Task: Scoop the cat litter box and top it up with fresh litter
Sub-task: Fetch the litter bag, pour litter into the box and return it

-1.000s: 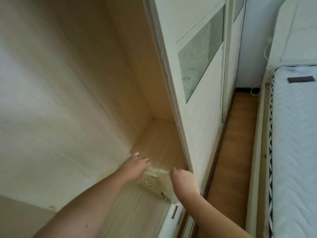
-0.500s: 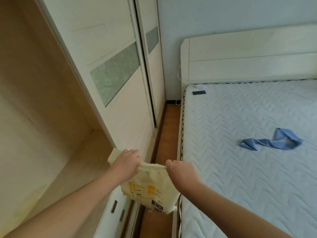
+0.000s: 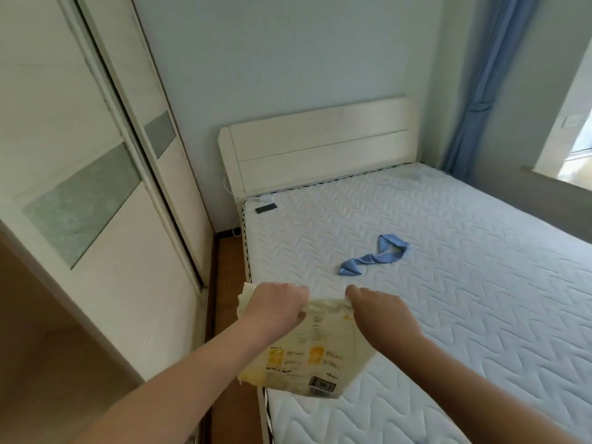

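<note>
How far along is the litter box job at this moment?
Done: a cream printed bag, presumably the fresh litter, is fetched. In hand: left hand and right hand grip its top edge above the mattress. Left: scooping and topping up; no litter box shows.

View: a single head-worn wide-angle camera (no second view to overlap with).
Position: above the near left corner of the mattress [image 3: 448,283], beside the sliding wardrobe doors [image 3: 96,219].
Facing: forward and down, along the bed toward the headboard [image 3: 320,145] and the wall behind it.
Nearness: both forearms reach in from the bottom edge; left hand [image 3: 277,307] and right hand [image 3: 381,310] sit close, low in the middle.
Edges: blue curtain [image 3: 480,91] at upper right.
</note>
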`<state>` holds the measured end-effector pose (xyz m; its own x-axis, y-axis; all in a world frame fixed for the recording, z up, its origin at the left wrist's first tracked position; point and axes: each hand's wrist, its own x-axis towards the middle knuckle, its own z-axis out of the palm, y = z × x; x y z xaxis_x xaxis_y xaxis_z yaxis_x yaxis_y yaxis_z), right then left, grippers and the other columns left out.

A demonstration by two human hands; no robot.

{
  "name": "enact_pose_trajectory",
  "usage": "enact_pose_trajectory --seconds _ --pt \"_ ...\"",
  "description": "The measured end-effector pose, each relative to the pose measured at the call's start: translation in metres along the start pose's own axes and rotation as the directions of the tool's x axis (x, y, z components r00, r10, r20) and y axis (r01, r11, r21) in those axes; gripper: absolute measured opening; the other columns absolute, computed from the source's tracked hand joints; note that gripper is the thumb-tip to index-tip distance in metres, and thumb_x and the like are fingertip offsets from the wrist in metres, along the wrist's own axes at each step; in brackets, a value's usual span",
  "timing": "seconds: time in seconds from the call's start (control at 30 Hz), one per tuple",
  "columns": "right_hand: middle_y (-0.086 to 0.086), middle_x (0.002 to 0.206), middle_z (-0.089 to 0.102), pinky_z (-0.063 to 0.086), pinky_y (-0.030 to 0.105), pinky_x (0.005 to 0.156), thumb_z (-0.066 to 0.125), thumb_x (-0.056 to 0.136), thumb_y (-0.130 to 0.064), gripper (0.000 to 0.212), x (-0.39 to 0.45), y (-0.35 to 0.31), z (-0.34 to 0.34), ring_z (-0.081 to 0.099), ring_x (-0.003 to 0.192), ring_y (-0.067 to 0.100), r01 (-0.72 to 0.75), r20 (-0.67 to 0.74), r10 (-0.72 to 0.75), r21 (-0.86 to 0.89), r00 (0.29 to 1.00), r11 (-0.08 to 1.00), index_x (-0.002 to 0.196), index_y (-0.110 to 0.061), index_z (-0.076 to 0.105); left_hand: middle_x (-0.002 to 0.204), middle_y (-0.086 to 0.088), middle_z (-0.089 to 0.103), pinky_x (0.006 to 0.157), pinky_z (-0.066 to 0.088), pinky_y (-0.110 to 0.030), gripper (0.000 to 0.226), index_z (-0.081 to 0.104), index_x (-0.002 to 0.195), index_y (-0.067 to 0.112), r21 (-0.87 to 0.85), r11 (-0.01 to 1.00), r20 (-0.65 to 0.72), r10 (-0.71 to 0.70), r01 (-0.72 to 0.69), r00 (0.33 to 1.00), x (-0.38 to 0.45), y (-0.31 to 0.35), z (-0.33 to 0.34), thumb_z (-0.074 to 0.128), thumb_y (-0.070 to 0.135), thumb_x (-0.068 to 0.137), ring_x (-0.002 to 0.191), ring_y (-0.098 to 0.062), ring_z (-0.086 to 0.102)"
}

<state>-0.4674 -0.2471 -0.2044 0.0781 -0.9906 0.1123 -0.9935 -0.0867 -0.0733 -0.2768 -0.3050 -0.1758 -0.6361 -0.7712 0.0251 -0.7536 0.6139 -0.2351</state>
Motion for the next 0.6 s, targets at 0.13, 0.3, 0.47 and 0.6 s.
enact_pose_trajectory --seconds 0.13,0.3,0.47,0.6 --pt "-0.003 0.096 0.059 0.044 0.03 0.073 0.041 0.097 -0.021 0.015 -0.034 0.01 -0.005 0.058 0.081 0.018 -0.008 -0.078 0.006 -0.02 0.997 1.0 0.111 -0.021 0.045 0.095 -0.002 0.065 0.068 0.044 -0.033 0.009 0.045 0.094 0.021 -0.019 0.995 -0.045 0.098 -0.099 0.994 0.004 0.018 -0.006 0.049 0.029 0.094 0.086 -0.025 0.064" --pt "-0.004 0.086 0.06 0.037 0.027 0.06 0.039 0.097 -0.023 0.009 -0.077 0.011 -0.019 0.052 0.067 0.016 -0.165 -0.167 0.157 -0.035 0.973 0.986 0.099 -0.021 0.048 0.095 0.0 0.067 0.064 0.034 -0.03 0.015 0.051 0.098 0.02 -0.052 0.97 -0.169 0.227 -0.239 0.959 -0.002 0.042 -0.012 0.054 0.034 0.091 0.086 -0.025 0.065" --pt "-0.004 0.078 0.06 0.027 0.028 0.052 0.037 0.095 -0.019 0.01 -0.121 0.003 -0.041 0.047 0.059 0.016 -0.309 -0.192 0.286 -0.099 0.939 0.946 0.089 -0.021 0.045 0.064 0.0 0.062 0.049 0.035 -0.028 0.018 0.053 0.076 0.02 -0.093 0.94 -0.254 0.297 -0.328 0.921 -0.024 0.062 -0.016 0.069 0.028 0.074 0.055 -0.026 0.06" --pt "-0.003 0.075 0.057 0.02 0.029 0.048 0.037 0.094 -0.018 0.01 -0.165 0.001 -0.055 0.045 0.059 0.02 -0.412 -0.181 0.385 -0.147 0.905 0.899 0.084 -0.02 0.041 0.081 -0.004 0.065 0.057 0.037 -0.031 0.009 0.054 0.091 0.017 -0.165 0.879 -0.327 0.379 -0.447 0.866 -0.036 0.091 -0.026 0.053 0.025 0.088 0.073 -0.029 0.064"
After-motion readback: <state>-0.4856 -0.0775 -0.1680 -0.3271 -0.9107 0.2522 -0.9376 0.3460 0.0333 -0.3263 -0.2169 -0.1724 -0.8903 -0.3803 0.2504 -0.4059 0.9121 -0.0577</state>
